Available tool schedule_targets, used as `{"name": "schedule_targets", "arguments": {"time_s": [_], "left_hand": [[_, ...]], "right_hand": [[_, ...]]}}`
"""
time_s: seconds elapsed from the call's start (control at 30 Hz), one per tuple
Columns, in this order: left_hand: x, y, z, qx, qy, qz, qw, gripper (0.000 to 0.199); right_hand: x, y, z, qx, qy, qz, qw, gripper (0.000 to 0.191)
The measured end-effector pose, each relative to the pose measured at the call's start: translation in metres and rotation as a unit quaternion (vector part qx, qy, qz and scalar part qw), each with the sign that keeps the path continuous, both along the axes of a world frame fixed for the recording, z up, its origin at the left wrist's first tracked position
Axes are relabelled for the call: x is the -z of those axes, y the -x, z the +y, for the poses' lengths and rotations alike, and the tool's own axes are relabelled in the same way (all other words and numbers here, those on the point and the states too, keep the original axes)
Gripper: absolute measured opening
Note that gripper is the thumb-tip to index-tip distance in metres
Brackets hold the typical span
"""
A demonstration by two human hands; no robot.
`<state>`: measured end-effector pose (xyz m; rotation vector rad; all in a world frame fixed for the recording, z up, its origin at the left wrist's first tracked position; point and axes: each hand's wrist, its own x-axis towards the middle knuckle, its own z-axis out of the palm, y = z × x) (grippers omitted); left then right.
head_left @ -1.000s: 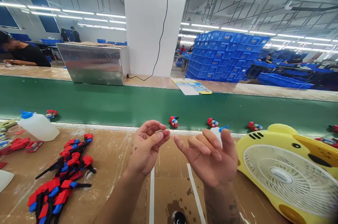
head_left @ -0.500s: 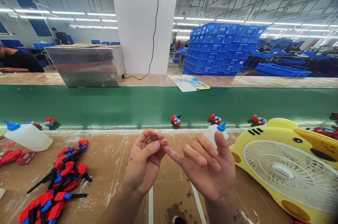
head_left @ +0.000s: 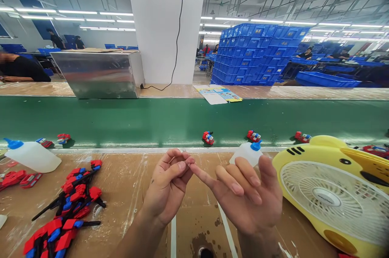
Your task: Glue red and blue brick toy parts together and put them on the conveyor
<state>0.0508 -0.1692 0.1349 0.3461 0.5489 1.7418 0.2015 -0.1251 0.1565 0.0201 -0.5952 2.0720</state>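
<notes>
My left hand [head_left: 168, 185] is raised over the bench, its thumb and fingers pinched together. Anything between those fingertips is too small to make out. One outstretched finger of my right hand [head_left: 246, 197] meets the pinch at its tip. The right palm faces me, with the other fingers loosely curled and apart, and nothing lies in it. To the left of my hands is a pile of red, blue and black plastic toy parts [head_left: 73, 201]. Behind my right hand stands a white squeeze bottle [head_left: 243, 153] with a blue cap.
A yellow animal-shaped fan [head_left: 326, 197] lies at the right. Another squeeze bottle [head_left: 35, 158] lies at the left. Small red toy assemblies [head_left: 208, 138] sit along the green conveyor belt [head_left: 158, 120]. Beyond it are a metal box [head_left: 100, 75], stacked blue crates [head_left: 243, 55] and several people.
The toy assemblies on the belt have shifted to the right. My right hand has moved slightly right, its finger still at the left fingertips. The left hand has barely moved.
</notes>
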Motion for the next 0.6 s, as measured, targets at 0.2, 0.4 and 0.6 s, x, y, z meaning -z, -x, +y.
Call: {"name": "schedule_targets", "arguments": {"time_s": [0.2, 0.4, 0.6], "left_hand": [[0.001, 0.0016, 0.0008, -0.018, 0.0, 0.033, 0.999, 0.021], [0.0024, 0.0015, 0.0032, -0.019, -0.006, 0.046, 0.999, 0.02], [0.0003, 0.0029, 0.0038, -0.02, 0.0, 0.045, 0.999, 0.02]], "right_hand": [[-0.0004, -0.0014, 0.0003, 0.023, -0.013, -0.013, 1.0, 0.051], [0.0005, -0.0018, 0.001, 0.031, -0.01, -0.015, 0.999, 0.051], [0.001, 0.0009, -0.0001, 0.027, -0.017, -0.009, 0.999, 0.051]]}}
